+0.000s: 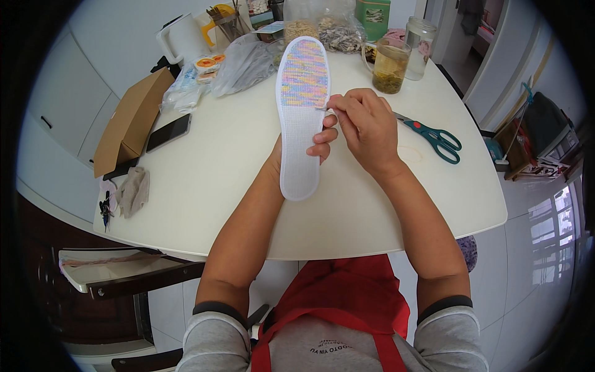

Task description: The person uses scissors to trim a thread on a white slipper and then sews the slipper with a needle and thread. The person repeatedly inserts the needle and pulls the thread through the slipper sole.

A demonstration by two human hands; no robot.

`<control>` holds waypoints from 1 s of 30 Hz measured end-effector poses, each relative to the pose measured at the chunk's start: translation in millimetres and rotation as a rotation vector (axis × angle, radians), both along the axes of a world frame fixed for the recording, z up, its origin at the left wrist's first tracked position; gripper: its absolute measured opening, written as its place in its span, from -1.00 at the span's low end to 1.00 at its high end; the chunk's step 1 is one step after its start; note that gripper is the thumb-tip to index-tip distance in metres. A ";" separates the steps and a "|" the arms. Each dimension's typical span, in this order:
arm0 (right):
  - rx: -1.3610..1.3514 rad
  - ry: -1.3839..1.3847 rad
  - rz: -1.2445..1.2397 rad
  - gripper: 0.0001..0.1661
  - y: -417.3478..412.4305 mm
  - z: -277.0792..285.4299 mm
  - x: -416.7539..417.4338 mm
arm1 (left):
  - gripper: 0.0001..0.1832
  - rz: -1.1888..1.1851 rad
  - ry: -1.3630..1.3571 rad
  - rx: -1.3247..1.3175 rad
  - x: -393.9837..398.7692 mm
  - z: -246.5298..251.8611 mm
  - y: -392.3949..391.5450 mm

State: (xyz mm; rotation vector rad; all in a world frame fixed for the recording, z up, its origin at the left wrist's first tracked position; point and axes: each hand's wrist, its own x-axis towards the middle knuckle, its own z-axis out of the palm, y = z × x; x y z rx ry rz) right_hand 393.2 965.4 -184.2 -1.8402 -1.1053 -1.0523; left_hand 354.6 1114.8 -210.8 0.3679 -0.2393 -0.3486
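Observation:
A white mesh insole (pixel 301 153) stands lengthwise over the table, its upper part covered in pink, blue and yellow stitching. My left hand (pixel 324 139) holds it from behind, with fingertips wrapped around its right edge. Thumb and forefinger of my right hand (pixel 365 125) pinch a thin needle (pixel 321 109) at the insole's right edge, just below the stitched area. The needle's point lies over the mesh. Any thread is too fine to make out clearly. Green-handled scissors (pixel 434 137) lie on the table to the right of my right hand.
On the white table (pixel 209 186), a phone (pixel 168 133), a cardboard box (pixel 132 116) and a grey cloth (pixel 133 191) lie left. Plastic bags (pixel 246 65) and a white kettle (pixel 183 39) stand behind. A glass mug of tea (pixel 390 67) and a glass jar (pixel 419 49) are back right.

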 end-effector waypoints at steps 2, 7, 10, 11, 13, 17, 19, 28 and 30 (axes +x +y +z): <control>-0.001 0.002 -0.001 -0.82 0.2 -0.1 0.0 | -0.68 -0.003 -0.001 -0.008 0.1 -1.9 -0.4; 0.015 -0.026 -0.008 -0.82 0.1 0.3 0.4 | -0.73 -0.017 -0.004 -0.018 0.5 -2.7 0.2; 0.013 -0.034 0.007 -0.82 0.1 0.8 0.2 | -0.73 -0.018 -0.002 -0.012 0.5 -3.5 0.1; 0.012 -0.034 0.005 -0.82 0.2 0.9 0.0 | -0.73 -0.020 0.000 -0.009 0.9 -3.7 0.3; 0.009 -0.034 0.000 -0.81 0.5 1.0 -0.5 | -0.73 -0.024 -0.003 -0.006 1.1 -3.8 0.4; -0.055 -0.095 -0.032 -0.79 -2.1 3.5 -1.4 | -0.72 -0.024 -0.004 0.008 0.8 -3.6 0.7; -0.104 -0.170 -0.045 -0.78 -3.8 5.4 -1.2 | -0.72 0.002 0.018 0.036 -0.1 -2.3 0.1; -0.054 -0.103 0.032 -0.77 -0.2 5.1 -4.5 | -0.67 0.036 0.042 0.042 -0.3 -0.9 1.0; -0.005 -0.116 0.054 -0.77 -1.5 7.3 -5.4 | -0.62 -0.026 -0.028 0.005 2.2 -1.2 2.9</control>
